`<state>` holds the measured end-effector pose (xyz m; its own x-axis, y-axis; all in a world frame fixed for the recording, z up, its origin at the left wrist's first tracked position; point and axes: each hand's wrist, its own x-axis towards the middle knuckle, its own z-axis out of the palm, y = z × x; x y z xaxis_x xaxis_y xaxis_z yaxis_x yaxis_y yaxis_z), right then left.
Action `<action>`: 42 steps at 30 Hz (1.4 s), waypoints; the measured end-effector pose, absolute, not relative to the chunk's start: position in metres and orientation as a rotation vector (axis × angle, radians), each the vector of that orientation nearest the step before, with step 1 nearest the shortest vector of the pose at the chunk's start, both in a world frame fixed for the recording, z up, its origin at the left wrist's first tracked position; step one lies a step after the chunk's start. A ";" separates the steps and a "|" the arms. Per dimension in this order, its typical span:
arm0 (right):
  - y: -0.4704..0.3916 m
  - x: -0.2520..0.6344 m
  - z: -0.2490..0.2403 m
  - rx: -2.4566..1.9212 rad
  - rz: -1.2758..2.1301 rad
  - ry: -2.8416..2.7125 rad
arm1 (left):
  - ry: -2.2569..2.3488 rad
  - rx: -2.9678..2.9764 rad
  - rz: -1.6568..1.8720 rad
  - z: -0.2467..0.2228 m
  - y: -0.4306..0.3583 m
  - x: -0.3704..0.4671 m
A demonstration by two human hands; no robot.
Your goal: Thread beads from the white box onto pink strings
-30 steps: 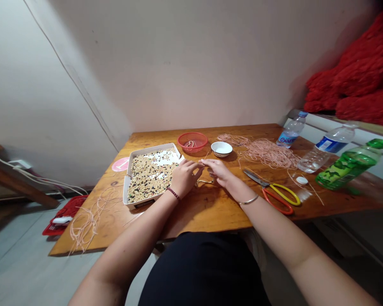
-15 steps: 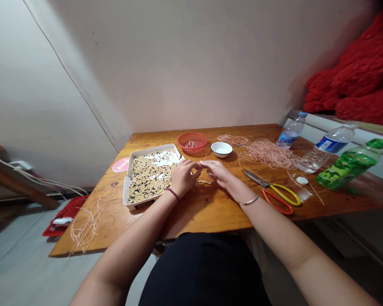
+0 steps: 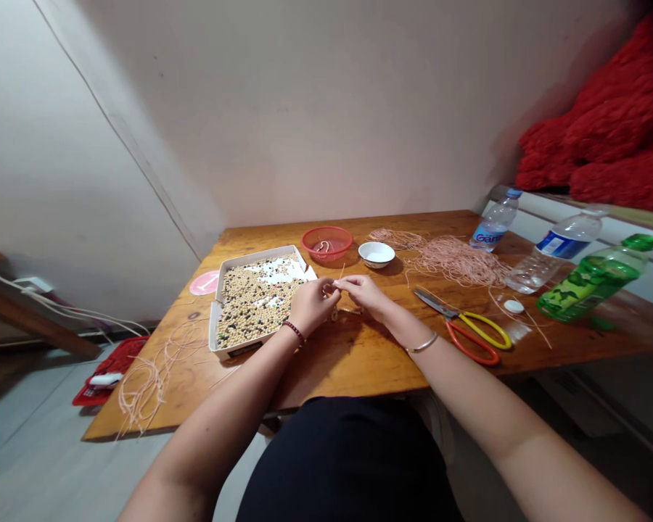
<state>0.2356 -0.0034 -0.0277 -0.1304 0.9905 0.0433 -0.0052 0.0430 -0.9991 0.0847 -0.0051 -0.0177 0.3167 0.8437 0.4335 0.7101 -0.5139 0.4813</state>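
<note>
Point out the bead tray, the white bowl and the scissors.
Bead tray (image 3: 214, 326): head view, on its left wall.
White bowl (image 3: 376, 263): head view, on its near outer wall.
Scissors (image 3: 451, 314): head view, near the pivot, between blades and handles.

You have a thin pale cord (image 3: 342, 271) pinched where the fingertips of your left hand (image 3: 310, 304) and right hand (image 3: 368, 295) meet, with one end poking up above them. Below your fingers, a short strand of small round cream-coloured beads (image 3: 351, 312) curves over the tabletop (image 3: 381, 366), partly hidden by your hands; you cannot tell whether it touches the wood. Just beside your left hand, a shallow white rectangular box (image 3: 214, 326) lies flat, holding loose tan, black and green beads (image 3: 253, 301), spread unevenly so its white bottom shows in patches.
</note>
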 end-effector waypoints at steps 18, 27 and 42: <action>-0.003 0.238 -0.028 -1.024 1.542 -1.110 | 1.434 2.379 0.989 -0.015 -0.008 0.085; 0.001 0.241 -0.030 -0.864 1.726 -0.980 | 1.140 1.877 1.149 -0.023 0.005 0.084; 0.010 0.235 -0.038 -1.138 1.179 -0.987 | 1.196 1.743 1.471 -0.027 0.013 0.077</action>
